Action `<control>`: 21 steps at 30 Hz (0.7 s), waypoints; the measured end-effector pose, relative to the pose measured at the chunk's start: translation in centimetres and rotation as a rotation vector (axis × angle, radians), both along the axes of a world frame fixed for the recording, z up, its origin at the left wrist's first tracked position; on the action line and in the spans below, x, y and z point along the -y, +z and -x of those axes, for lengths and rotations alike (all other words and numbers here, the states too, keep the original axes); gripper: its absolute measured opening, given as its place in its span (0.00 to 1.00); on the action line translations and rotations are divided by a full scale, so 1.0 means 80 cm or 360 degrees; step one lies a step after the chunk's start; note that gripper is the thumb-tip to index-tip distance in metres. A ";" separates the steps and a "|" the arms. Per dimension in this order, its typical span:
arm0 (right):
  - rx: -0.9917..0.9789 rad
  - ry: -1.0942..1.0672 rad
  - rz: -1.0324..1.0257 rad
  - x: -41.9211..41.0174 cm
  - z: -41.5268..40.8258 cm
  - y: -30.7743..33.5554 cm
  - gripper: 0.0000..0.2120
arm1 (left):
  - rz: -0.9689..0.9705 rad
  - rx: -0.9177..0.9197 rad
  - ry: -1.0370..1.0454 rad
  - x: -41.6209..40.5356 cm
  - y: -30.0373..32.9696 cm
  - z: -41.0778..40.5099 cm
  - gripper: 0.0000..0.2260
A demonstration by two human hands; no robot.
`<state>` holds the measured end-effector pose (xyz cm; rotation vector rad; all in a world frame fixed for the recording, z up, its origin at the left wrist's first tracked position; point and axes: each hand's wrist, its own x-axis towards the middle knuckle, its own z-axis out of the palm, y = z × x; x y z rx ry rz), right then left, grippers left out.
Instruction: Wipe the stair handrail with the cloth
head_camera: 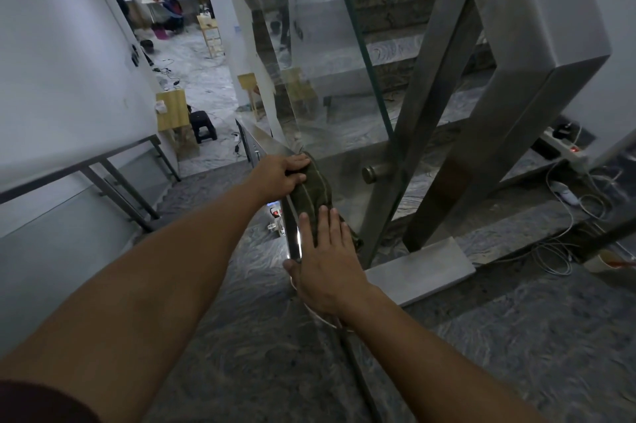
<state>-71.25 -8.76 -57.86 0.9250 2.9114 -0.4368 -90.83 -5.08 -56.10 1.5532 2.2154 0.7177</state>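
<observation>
Right now I have the green cloth (311, 190) draped over the top of the stair handrail (266, 142), a flat steel rail that runs down beside the glass panel (327, 78). My left hand (280, 172) is further down the rail, fingers curled over the far end of the cloth and pinching it against the metal. I judge that grip is there to anchor the cloth so it does not slide off the narrow top edge. My right hand (325, 261) is nearer to me, laid open and flat with fingers spread, its fingertips pressing on the near end of the cloth while the palm rests on the rail behind it; it closes around nothing. Holding it flat like that seems meant to spread pressure across the rail's width, so the cloth makes full contact when I push it along.

Between my hands the cloth is folded lengthwise, with a pale stripe running along it, which keeps a thick pad under my fingers. It sits close to the round steel fitting (373, 172) that clamps the glass to the post (444, 88).

As for writing, I can make out no brand, label or lettering on the cloth, the rail or the glass. The power strip (564, 147) on the floor at the right shows only a small red light.
</observation>
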 end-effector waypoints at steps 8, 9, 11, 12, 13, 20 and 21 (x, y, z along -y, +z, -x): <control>-0.0014 0.0127 -0.0031 0.015 -0.035 0.001 0.33 | -0.0002 -0.0095 0.0165 0.044 -0.001 -0.024 0.22; -0.0010 0.0143 -0.0039 0.019 -0.042 0.003 0.34 | 0.0017 -0.0091 0.0159 0.048 -0.002 -0.030 0.22; 0.0006 0.0185 -0.0061 0.029 -0.057 0.004 0.34 | 0.0023 -0.0035 0.0139 0.058 -0.007 -0.043 0.22; 0.0004 0.0206 -0.0081 0.033 -0.065 0.005 0.33 | 0.0026 0.0000 0.0136 0.064 -0.008 -0.050 0.22; -0.0003 0.0221 -0.0099 0.037 -0.074 0.005 0.32 | 0.0033 0.0031 0.0134 0.070 -0.009 -0.057 0.23; -0.0180 0.0298 -0.0244 0.058 -0.131 0.005 0.26 | 0.0045 -0.0061 0.0058 0.107 -0.013 -0.100 0.22; -0.0204 0.0303 -0.0272 0.058 -0.139 0.002 0.26 | 0.0049 -0.0107 0.0048 0.112 -0.014 -0.108 0.22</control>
